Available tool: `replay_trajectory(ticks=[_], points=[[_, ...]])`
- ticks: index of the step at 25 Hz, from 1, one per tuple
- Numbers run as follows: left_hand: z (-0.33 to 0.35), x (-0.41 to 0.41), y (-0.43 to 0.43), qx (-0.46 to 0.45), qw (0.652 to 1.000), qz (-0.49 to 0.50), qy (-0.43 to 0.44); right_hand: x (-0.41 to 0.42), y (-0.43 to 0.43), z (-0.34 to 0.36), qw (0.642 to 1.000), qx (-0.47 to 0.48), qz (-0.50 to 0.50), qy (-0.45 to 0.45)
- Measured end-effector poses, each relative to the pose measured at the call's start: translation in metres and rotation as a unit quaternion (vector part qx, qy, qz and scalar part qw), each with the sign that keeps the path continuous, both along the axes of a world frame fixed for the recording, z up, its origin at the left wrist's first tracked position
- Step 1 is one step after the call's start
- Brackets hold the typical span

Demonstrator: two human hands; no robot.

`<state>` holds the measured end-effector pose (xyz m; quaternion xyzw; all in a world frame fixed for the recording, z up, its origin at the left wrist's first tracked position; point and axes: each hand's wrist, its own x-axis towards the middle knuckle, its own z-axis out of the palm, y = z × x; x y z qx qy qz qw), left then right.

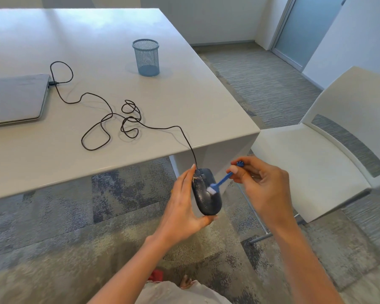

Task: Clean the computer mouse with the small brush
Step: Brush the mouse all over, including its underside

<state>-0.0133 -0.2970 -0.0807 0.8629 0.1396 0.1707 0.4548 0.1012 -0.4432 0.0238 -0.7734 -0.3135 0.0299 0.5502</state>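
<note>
Head view: dusty mouse brushed off the desk (119,150) edge.
Left hand (182,207) fingers grip mouse (203,200) at 6 o'clock of desk corner; right hand (266,185) fingers pinch blue brush (221,183), white bristles touching mouse top.

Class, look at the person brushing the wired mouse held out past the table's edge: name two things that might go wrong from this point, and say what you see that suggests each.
1. The cable is plugged into the laptop and lies in loose loops; pulling the mouse further away may snag it or tug the laptop.
2. The left hand holds the mouse over carpet, so it could slip under the brush pressed by the right hand.
</note>
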Motion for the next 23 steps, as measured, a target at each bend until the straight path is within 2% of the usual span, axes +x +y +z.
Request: replay_trajectory(ticks=[4, 8, 15, 19, 23], points=[[-0.001, 0.0, -0.002, 0.008, 1.0, 0.0, -0.003, 0.005, 0.005, 0.006, 0.997, -0.006, -0.081, -0.011], [0.001, 0.003, -0.005, 0.007, 1.0, -0.004, -0.002, 0.0, 0.025, 0.007, 0.987, -0.012, -0.141, -0.081], [-0.004, 0.003, 0.002, 0.009, 1.0, 0.006, 0.003, 0.001, 0.01, 0.009, 0.987, -0.096, -0.075, -0.103], [-0.005, 0.004, -0.001, -0.002, 1.0, 0.002, 0.0, 0.007, 0.017, 0.013, 0.986, -0.05, -0.101, -0.126], [-0.001, 0.007, -0.001, -0.016, 1.0, -0.006, -0.009, 0.001, 0.036, 0.003, 0.981, -0.083, -0.091, -0.149]])
